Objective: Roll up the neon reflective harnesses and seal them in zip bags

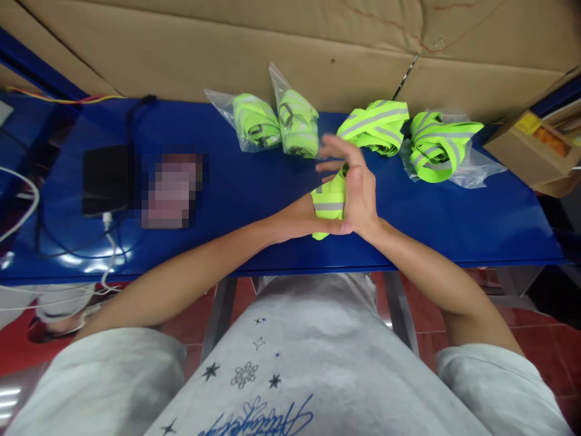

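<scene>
A neon yellow-green reflective strap with grey bands is bunched between my two hands, above the front of the blue table. My left hand has the strap around it, its thumb stretched along the lower side; its other fingers are mostly hidden. Against the strap's right side presses my right hand, with blurred fingers reaching past the top. Behind them lies a loose folded strap. Farther right, another coiled strap rests on a clear plastic bag.
Two bagged straps, a left one and a right one, stand at the back of the blue table. Left lie a black device on a white cable and a blurred-out object. A cardboard box sits at right.
</scene>
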Demonstrator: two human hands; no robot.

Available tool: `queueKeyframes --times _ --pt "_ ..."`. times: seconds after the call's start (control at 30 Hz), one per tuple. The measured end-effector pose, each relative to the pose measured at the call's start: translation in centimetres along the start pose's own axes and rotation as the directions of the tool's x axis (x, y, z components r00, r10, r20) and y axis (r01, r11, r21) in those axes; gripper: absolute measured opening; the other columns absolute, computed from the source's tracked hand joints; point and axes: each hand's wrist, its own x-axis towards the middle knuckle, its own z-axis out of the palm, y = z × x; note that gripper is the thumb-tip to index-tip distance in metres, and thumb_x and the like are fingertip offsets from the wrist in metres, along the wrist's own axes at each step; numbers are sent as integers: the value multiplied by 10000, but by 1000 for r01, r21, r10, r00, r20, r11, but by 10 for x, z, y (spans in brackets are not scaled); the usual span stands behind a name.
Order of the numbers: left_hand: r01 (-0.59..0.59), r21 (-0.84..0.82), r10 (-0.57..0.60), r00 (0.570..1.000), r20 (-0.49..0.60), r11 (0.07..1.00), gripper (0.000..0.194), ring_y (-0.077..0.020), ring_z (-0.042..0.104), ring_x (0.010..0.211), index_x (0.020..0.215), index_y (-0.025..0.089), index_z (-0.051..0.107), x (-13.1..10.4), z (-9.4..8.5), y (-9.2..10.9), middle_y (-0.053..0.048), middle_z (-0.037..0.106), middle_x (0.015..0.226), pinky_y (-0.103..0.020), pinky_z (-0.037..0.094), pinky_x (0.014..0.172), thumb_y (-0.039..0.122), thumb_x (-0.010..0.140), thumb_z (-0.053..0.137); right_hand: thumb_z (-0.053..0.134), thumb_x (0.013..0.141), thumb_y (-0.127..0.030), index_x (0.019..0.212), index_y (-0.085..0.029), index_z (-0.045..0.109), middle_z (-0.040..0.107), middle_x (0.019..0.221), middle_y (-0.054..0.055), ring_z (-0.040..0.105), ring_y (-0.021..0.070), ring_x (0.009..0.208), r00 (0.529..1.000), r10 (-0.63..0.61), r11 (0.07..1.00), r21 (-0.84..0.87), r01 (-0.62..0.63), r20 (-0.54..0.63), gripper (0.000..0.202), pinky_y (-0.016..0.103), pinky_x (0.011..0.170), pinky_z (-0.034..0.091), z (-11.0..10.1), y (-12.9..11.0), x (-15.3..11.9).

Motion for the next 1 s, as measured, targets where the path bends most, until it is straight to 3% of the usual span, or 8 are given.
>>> queueKeyframes --times 0.07,0.13,0.33,0.57,0.73,0.87,0.97,1.0 --pt "61 -44 -61 998 -1 997 528 -204 722 938 1045 156 704 1 4 1 -48 758 922 -342 589 878 448 684 956 259 1078 -685 994 -286 681 685 1046 55 697 233 978 998 45 998 -51 -43 40 587 421 919 588 -2 -1 2" --pt "90 -82 -96 993 -73 993 459 -172 706 830 988 138 703 1 11 2 -40 743 856 -313 584 795 420 708 934 260 1083 -675 822 -257 640 650 891 63 673 239 920 996 86 990 -112 -86 -7 622 433 917 568 -4 -1 4" --pt "-24 -21 14 925 -379 999 535 -183 720 824 1075 147 671 -2 27 -4 -56 744 938 -297 614 740 504 747 899 242 1099 -628 896 -257 574 630 930 76 645 236 926 983 106 971 -197 -134 -149 538 429 927 557 -2 -7 10" --pt "-114 6 102 864 -493 993 698 -127 659 705 1164 195 572 -4 26 -7 -14 673 955 -246 616 575 550 689 940 306 1088 -608 1002 -271 493 635 1019 61 664 218 982 956 136 968 -170 -184 -260 395 401 914 579 7 -3 5" --pt "-164 -35 127 868 -480 986 592 -143 669 658 1111 206 595 -3 20 1 -8 663 876 -242 598 496 604 767 869 376 1104 -475 1136 -276 501 650 1034 59 674 208 983 986 71 992 -94 -86 -152 237 383 913 590 -2 -16 7" --pt "-180 -52 141 896 -420 982 559 -200 728 691 1131 196 603 -5 16 9 -40 709 904 -266 601 475 552 791 867 484 1094 -416 1228 -262 580 690 1159 82 686 193 1060 996 -73 969 -238 58 -54 225 365 968 572 -54 -28 24" --pt "-179 -81 128 897 -423 981 550 -214 752 727 1152 197 608 -5 14 10 -50 719 940 -259 595 472 534 800 863 430 1083 -231 1112 -201 697 729 1091 139 677 224 1047 966 -214 748 -661 66 -146 270 393 987 503 -131 -13 32" --pt "-177 -94 121 896 -428 980 547 -210 753 725 1153 198 607 -4 13 10 -46 717 932 -255 591 472 531 802 862 438 1048 -164 1074 -201 712 737 1073 153 683 238 1053 976 -144 671 -741 -24 -162 277 398 972 492 -161 -3 31"
